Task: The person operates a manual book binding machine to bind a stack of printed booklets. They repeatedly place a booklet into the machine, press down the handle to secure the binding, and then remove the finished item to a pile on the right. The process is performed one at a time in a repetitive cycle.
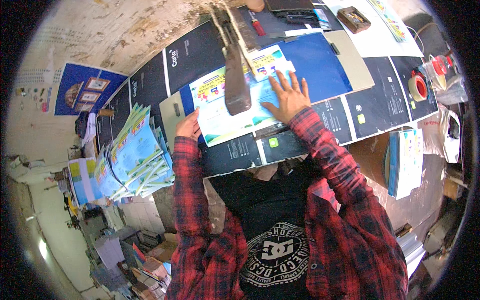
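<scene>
A printed paper sheet [220,117] with blue, green and yellow artwork lies on a blue-topped board [325,65]. Over the sheet reaches the broad, dark brown metal arm [237,87] of a bench device, its rounded end near the sheet's middle. My right hand [287,98] is open, fingers spread flat on the sheet's right part. Against the left edge of the sheet rests my left hand [188,126], open, with its fingers stretched along the edge and partly hidden from view.
Left of the table stands a tall, fanned stack of similar printed sheets [135,155]. Another stack [406,162] sits at the right, below the black table covering [380,95]. Tape rolls [418,88], a red-handled tool [258,27] and a small brown box [354,20] lie toward the back and right.
</scene>
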Demonstrator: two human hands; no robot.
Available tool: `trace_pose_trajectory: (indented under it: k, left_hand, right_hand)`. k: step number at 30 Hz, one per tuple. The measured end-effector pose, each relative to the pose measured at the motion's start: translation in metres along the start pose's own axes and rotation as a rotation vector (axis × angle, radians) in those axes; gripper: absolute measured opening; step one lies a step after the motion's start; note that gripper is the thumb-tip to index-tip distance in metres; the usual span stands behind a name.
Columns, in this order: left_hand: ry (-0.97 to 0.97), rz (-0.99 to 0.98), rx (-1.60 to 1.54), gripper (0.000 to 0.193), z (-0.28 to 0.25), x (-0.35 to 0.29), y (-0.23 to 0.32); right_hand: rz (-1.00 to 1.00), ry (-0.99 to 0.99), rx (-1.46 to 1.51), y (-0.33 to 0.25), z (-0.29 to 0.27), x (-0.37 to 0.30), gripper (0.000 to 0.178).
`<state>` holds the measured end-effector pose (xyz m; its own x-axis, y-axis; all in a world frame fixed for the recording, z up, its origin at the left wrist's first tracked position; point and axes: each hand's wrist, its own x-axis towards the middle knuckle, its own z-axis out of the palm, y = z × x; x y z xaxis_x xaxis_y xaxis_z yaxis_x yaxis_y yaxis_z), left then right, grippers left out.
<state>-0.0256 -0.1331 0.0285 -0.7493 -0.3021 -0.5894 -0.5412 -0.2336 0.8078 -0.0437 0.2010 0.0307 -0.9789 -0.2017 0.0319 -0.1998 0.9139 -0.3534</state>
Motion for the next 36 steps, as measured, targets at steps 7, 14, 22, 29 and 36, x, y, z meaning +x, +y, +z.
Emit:
trace_pose_trajectory:
  k: [7,14,22,29,36]
  left_hand:
    - [0.137,1.172,1.379,0.056,0.087,-0.052,-0.021]
    - [0.186,1.108,1.284,0.065,0.089,-0.043,-0.053]
    - [0.628,0.646,0.925,0.047,0.03,-0.023,-0.032]
    - [0.447,0.629,0.554,0.034,0.0,0.006,-0.038]
    - [0.419,0.636,0.623,0.041,0.012,-0.009,-0.031]
  right_hand:
    - [-0.008,0.046,-0.045,0.002,0.003,-0.001,0.077]
    - [-0.038,-0.015,-0.083,-0.004,-0.004,0.002,0.078]
    - [-0.076,0.035,-0.065,-0.004,0.008,0.005,0.08]
    - [-0.184,0.101,0.068,-0.012,0.026,0.013,0.082]
    - [-0.13,0.048,0.015,-0.012,0.013,0.006,0.078]
